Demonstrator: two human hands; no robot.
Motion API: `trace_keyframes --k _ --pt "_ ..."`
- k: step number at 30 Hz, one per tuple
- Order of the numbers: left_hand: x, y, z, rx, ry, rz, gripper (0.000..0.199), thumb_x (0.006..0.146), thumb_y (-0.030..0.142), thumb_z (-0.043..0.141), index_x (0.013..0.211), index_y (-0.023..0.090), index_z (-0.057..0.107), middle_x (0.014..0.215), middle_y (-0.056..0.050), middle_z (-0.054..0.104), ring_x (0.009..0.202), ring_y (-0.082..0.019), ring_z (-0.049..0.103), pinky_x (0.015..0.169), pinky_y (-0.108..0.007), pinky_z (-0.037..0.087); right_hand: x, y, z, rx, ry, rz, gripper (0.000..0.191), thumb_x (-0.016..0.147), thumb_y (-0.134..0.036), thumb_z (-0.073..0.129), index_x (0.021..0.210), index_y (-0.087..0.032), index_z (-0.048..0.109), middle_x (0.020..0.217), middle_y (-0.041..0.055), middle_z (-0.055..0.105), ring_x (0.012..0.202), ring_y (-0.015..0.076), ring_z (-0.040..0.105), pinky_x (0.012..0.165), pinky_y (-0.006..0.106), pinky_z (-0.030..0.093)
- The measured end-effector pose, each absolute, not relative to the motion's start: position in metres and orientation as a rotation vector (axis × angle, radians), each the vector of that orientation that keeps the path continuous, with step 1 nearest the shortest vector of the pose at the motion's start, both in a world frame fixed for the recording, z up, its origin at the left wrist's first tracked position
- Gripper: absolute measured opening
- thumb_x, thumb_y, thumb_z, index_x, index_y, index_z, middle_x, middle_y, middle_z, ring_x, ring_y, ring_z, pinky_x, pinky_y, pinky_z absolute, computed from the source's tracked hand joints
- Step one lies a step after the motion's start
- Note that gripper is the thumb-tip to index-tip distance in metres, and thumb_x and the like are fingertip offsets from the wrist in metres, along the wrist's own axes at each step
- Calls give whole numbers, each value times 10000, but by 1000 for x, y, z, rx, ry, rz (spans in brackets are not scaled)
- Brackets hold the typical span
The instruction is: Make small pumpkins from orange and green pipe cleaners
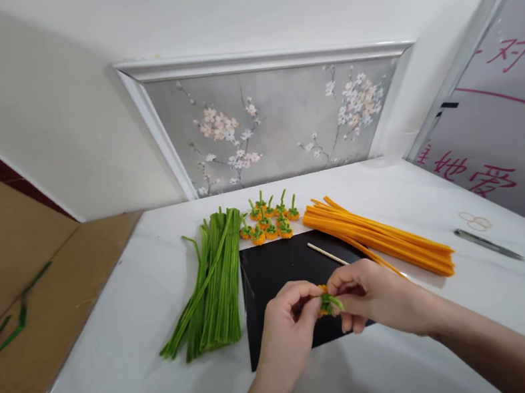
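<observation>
Over the black mat (271, 276), my left hand (289, 320) pinches the left side of a small orange and green pipe-cleaner piece (328, 305). My right hand (368, 293) grips the same piece from the right, its thumb and forefinger at the green part. The fingers cover much of the piece. A thin wooden stick (326, 253) lies on the mat just beyond my right hand. Several finished-looking orange pieces with green tops and stems (271, 227) stand grouped behind the mat.
Green pipe cleaners (220, 285) lie bundled left of the mat, orange ones (380, 230) to the right. Farther right on the white table (497, 317) are tweezers (489, 243) and thin loops (475, 221). Brown cardboard (79, 283) lies at the left; a framed floral panel (279, 119) is behind.
</observation>
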State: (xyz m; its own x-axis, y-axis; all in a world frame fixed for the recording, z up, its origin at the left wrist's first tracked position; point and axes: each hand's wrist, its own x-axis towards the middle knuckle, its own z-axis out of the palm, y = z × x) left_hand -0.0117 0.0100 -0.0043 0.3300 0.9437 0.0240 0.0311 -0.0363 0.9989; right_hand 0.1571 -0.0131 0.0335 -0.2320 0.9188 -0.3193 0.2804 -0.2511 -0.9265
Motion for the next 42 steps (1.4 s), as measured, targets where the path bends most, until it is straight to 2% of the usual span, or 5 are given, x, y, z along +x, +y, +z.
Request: trace_keyframes --k 14,22,30,38,42 --pt "-15 11 0 1222 923 882 85 730 209 699 739 149 758 792 -47 668 678 -133 598 627 -237 507 148 -17 26 -1404 -1261 1441 139 774 -280 641 758 -151 592 631 11 669 575 125 647 571 245 544" --pt "-18 9 2 783 871 775 262 614 310 860 779 137 752 767 -44 712 725 -145 669 731 -272 563 161 -17 11 -1137 -1849 565 189 854 -112 557 718 -183 669 791 43 634 721 136 616 624 226 502" --pt "-18 8 3 727 860 728 254 608 274 862 771 132 728 736 -34 693 699 -150 671 720 -297 571 180 -13 11 -862 -2220 281 247 920 -84 472 872 -195 689 896 71 664 770 142 632 692 254 521" --pt "-16 5 5 1671 979 1117 120 827 126 610 819 168 722 855 -46 698 770 -137 644 679 -214 514 173 -16 32 -1444 -1564 1406 391 927 -487 469 703 -176 546 582 -17 576 470 101 561 458 207 470" --pt "-17 1 2 1987 879 1269 191 876 82 549 901 166 719 929 -66 700 846 -135 669 745 -198 527 167 -15 34 -1448 -1518 1533 351 838 -463 614 680 -153 572 527 -35 548 447 73 511 455 178 404"
